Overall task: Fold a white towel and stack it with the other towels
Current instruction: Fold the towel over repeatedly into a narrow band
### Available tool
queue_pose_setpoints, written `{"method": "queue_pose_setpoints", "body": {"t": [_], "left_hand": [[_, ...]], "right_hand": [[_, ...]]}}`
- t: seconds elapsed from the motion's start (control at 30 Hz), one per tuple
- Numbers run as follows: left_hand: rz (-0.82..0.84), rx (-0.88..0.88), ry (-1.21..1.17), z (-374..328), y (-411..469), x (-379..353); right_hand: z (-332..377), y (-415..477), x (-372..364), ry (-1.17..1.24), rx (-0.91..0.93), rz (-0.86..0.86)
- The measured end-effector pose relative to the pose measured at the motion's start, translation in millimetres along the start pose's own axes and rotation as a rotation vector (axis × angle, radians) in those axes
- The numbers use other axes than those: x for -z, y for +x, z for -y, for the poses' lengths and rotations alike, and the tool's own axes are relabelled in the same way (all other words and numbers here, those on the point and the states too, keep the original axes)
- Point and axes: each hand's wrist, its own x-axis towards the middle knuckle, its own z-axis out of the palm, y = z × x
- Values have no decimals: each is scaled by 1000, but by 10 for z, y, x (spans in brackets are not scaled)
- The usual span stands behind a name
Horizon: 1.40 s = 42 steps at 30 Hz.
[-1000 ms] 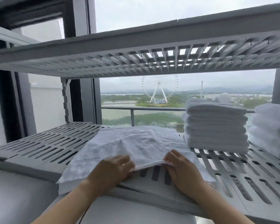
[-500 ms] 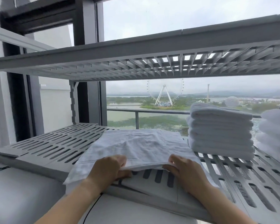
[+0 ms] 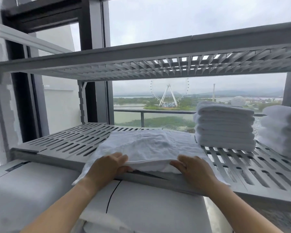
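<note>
A white towel (image 3: 146,147) lies partly folded on the grey slatted shelf (image 3: 71,143), its near edge at the shelf's front. My left hand (image 3: 107,167) grips that near edge at the left, thumb under the cloth. My right hand (image 3: 191,169) holds the same edge at the right, fingers curled on it. A stack of folded white towels (image 3: 225,125) stands on the shelf behind and to the right. A second stack (image 3: 282,130) sits at the far right edge of the view.
An upper slatted shelf (image 3: 158,64) hangs low overhead. A white appliance top (image 3: 40,190) lies below the shelf's front edge. Behind the rack is a window with a dark frame (image 3: 92,64). The shelf's left half holds nothing.
Both hands have pulled the towel's near edge toward the shelf front and bunched it thicker. The view has tilted upward a little.
</note>
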Motion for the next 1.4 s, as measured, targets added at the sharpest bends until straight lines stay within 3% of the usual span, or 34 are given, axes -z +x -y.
{"method": "queue_pose_setpoints", "body": {"t": [0.17,0.27,0.37,0.5,0.6,0.73,0.97,1.13,1.4], "left_hand": [[-100,-50,66,-6,-429,388],[-83,69,112,17,-733,662],[-131,199,106,17,-1119,941],[-107,335,17,0,-1643,1170],[-28,385,-15,-5,-2092,1255],[18,336,2,-64,-2592,1453],[-72,333,110,-64,-3053,1847],[19,303,143,-30,-3370,1765],[-80,195,190,-205,-3525,1823]], "right_hand": [[603,-213,138,-171,-80,-187],[996,-428,248,-158,-173,-257],[1367,-690,338,-86,-127,-276],[1774,-1096,357,92,68,-130],[1994,-1464,272,138,113,0],[2193,-1796,277,160,121,4],[2560,-1946,372,160,162,-37],[2651,-2149,214,48,134,86],[2655,-2250,175,13,66,-65]]}}
